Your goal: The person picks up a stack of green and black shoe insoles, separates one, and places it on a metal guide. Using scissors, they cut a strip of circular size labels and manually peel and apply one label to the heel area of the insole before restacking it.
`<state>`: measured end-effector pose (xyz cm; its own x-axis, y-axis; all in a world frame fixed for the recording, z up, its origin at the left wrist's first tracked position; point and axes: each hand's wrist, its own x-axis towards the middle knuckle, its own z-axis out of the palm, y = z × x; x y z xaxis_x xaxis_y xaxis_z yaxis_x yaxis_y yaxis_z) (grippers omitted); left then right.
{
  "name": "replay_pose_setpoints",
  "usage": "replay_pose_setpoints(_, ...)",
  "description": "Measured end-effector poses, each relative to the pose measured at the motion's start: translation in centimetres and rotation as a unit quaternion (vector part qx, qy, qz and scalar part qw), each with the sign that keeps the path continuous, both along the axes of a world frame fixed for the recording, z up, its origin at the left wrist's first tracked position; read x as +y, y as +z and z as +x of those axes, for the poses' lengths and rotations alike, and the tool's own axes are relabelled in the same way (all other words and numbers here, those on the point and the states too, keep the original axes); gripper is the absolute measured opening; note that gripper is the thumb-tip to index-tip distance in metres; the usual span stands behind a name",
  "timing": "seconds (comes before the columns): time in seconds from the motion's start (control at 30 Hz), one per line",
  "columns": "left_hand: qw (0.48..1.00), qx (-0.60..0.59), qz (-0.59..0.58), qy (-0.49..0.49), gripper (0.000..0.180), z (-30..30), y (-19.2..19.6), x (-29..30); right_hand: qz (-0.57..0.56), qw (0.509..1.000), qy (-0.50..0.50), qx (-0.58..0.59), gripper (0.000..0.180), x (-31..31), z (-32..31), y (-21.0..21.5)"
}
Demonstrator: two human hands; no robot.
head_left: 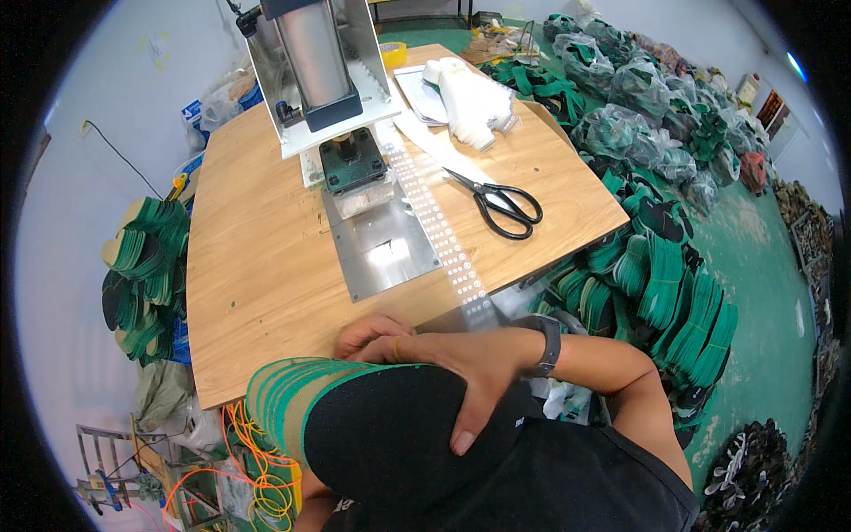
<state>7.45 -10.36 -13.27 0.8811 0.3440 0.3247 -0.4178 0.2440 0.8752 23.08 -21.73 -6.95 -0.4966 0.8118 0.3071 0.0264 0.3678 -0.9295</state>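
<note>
A thick stack of insoles (381,426) with black faces and green-and-tan edges rests against my body at the table's near edge. My right hand (474,368) is closed over the stack, its thumb pressed on the black top face and its fingers reaching round the far side. Curled fingers of my left hand (365,332) show beyond the stack; the rest of that hand and most of its forearm are hidden behind the insoles. Ahead on the wooden table (257,266) stands a pneumatic press (319,80) above a metal plate (386,253). Beside the plate runs a clear strip with white printed marks (443,239).
Black-handled scissors (505,204) lie right of the strip, near a white rolled material (470,102) and yellow tape (393,55). Insole stacks stand left (146,266) and right (656,284) of the table. Filled plastic bags (620,133) cover the floor behind. Orange hoses (257,470) hang lower left.
</note>
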Motion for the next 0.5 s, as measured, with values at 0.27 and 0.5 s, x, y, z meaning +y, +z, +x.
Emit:
replay_pose_setpoints(0.27,0.998,0.030,-0.004,-0.046,0.012,0.9,-1.8,-1.2,-0.126,0.978,0.065,0.154,0.119,-0.8,0.7,-1.9)
replay_pose_setpoints(0.5,0.962,-0.184,-0.200,-0.007,0.009,4.3,0.7,3.8,-0.067,0.998,-0.019,0.000,0.120,-2.0,0.7,0.4)
